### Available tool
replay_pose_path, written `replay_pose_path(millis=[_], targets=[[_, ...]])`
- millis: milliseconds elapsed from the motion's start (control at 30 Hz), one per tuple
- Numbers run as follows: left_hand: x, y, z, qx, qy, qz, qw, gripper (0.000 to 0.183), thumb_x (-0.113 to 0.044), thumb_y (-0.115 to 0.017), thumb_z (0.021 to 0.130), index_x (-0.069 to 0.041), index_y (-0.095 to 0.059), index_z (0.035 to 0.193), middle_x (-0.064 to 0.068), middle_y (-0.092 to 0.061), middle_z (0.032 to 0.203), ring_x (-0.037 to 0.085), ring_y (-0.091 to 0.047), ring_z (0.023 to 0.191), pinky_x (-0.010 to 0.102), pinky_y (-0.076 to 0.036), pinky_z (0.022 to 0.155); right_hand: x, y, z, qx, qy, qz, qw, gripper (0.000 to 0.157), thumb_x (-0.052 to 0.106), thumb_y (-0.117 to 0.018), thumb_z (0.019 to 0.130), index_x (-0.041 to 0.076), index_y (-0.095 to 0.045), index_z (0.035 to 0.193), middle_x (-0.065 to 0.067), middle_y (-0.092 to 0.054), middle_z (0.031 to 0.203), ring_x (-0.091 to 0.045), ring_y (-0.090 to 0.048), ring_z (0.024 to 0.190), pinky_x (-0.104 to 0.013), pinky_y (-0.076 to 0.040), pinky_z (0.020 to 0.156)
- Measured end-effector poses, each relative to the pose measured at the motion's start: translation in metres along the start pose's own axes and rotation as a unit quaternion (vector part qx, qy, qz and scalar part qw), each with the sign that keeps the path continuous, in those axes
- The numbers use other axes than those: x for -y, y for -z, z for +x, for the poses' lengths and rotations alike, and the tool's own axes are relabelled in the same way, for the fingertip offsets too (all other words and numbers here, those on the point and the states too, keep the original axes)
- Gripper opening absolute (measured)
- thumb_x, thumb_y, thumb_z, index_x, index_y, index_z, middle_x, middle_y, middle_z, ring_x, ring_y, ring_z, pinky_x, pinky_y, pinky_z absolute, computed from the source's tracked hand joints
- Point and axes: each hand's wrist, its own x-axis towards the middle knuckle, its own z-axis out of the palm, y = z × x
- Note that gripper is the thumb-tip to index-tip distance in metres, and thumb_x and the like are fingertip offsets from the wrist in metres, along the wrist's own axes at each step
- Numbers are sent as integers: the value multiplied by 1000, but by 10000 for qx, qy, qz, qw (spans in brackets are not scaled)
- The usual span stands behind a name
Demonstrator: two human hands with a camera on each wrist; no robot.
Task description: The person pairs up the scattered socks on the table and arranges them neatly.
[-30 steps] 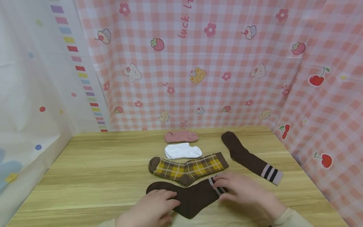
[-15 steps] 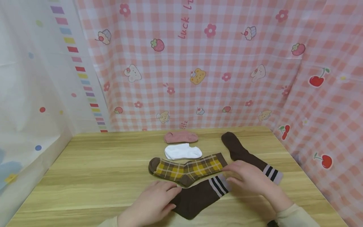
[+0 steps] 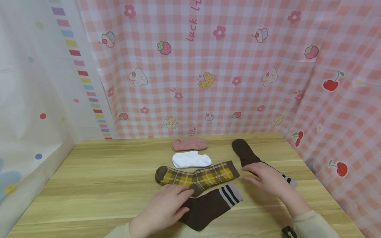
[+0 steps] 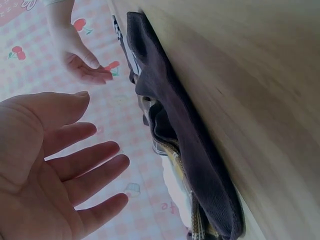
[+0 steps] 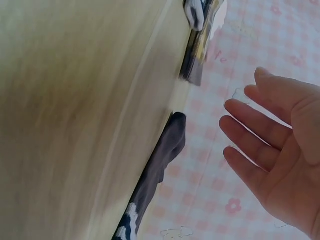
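Observation:
A dark brown sock with a striped grey cuff lies nearest the front of the table. Above its toe end hovers my left hand, fingers spread and holding nothing; the left wrist view shows it apart from the sock. My right hand is over the cuff half of a second dark brown sock at the right, partly hiding it. In the right wrist view the fingers of that hand are extended, with nothing in them. A yellow and brown plaid sock lies just behind the front sock.
Behind the plaid sock are a white ankle sock and a pink sock, laid flat in a column. The wooden table is bounded by a pink checked curtain at the back and right, and a white cloth at left.
My right hand has left the front sock's cuff and moved right, over the second brown sock. The left hand has lifted slightly, moving up and right. The socks have stayed in place.

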Motion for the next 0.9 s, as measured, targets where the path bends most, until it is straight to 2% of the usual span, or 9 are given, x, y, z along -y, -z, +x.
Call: replay_pose_path(millis=[333,600,900], targets=[[0,-8,9,-247,83,31,9997,44,-28,-76,86,-12,-65,125,5,-65,118,22,-61,108,42,-47,95,-19,-9,9,-47,-490,-38,9988,30,13,-78,85,3,-70,113,-13,-69,109,-35,-65,103,-52,-51,88],[-1,-11,17,-254,199,4,9995,44,-27,-77,86,-11,-66,126,2,-66,117,20,-61,107,42,-46,95,-27,-14,14,311,-893,-123,9954,36,17,-78,86,6,-68,118,-14,-67,116,-38,-61,110,-55,-48,92],[-4,-11,26,-362,230,-64,9991,45,-26,-77,87,-12,-64,128,6,-64,123,22,-61,110,43,-47,95,-32,-18,21,550,-982,-224,9934,36,15,-78,85,6,-68,118,-18,-64,117,-41,-58,111,-57,-47,93]])
